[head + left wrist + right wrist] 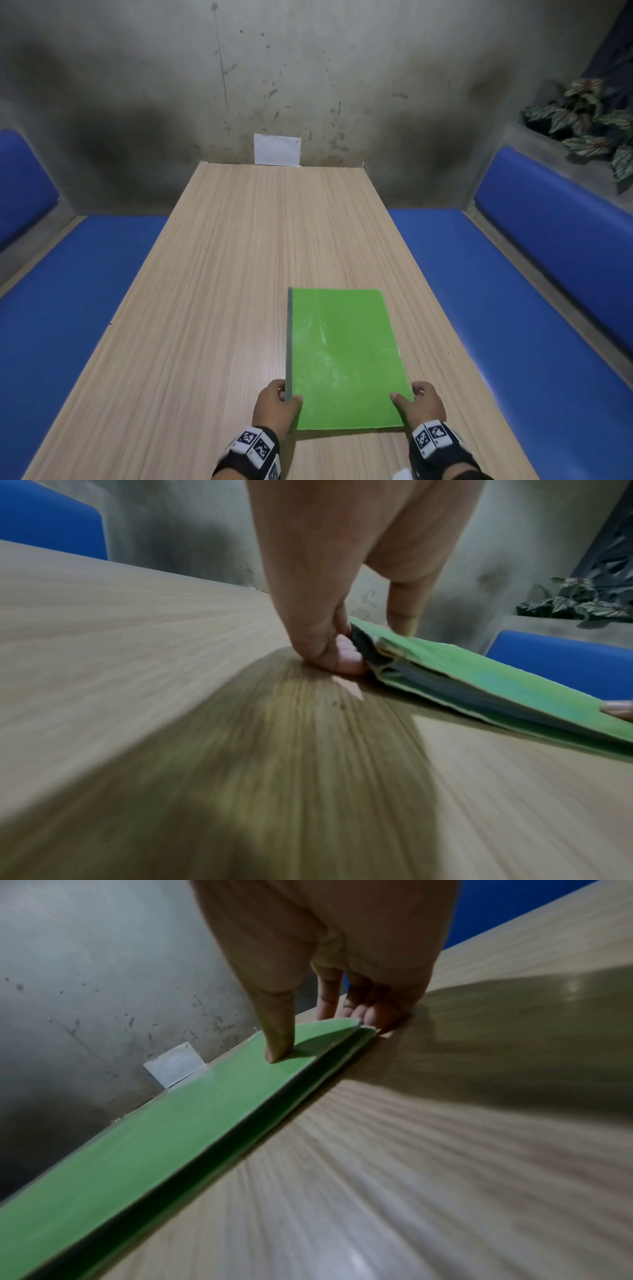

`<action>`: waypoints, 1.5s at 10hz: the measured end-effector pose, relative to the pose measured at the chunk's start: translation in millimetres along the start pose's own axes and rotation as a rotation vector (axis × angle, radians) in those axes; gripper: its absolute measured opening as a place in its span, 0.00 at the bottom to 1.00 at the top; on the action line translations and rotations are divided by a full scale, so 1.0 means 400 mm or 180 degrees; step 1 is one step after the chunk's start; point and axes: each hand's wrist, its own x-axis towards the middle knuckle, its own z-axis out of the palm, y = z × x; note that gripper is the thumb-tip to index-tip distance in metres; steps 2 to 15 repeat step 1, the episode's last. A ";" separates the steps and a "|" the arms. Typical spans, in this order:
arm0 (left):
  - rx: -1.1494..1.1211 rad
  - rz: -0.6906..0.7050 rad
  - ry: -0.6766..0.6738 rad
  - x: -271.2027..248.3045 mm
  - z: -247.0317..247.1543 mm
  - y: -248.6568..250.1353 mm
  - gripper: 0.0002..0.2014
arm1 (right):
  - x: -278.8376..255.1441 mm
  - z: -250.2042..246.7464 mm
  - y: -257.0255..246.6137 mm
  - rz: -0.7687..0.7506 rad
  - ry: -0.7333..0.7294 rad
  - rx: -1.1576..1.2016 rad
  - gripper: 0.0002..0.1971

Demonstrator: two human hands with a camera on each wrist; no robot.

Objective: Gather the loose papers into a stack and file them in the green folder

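Note:
The green folder (342,356) lies closed on the wooden table (219,274), grey spine to the left. My left hand (287,394) grips its near left corner at the spine, thumb on the cover and fingers (342,656) curled under the edge. Gripping the near right corner is my right hand (407,394), its thumb (277,1047) pressing on the cover and its fingers (373,1015) tucked at the open edge. Pale sheet edges (486,704) show between the covers in the left wrist view. No loose papers lie on the table.
A white sheet (277,149) stands against the stained wall at the table's far end. Blue padded benches (85,308) run along both long sides. A leafy plant (589,120) sits on a ledge at the back right.

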 end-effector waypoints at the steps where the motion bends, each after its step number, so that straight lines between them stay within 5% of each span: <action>1: 0.0086 0.0026 0.0261 0.006 0.003 -0.008 0.23 | -0.006 -0.006 0.002 -0.0121 0.0230 0.0091 0.36; 15: 0.0086 0.0026 0.0261 0.006 0.003 -0.008 0.23 | -0.006 -0.006 0.002 -0.0121 0.0230 0.0091 0.36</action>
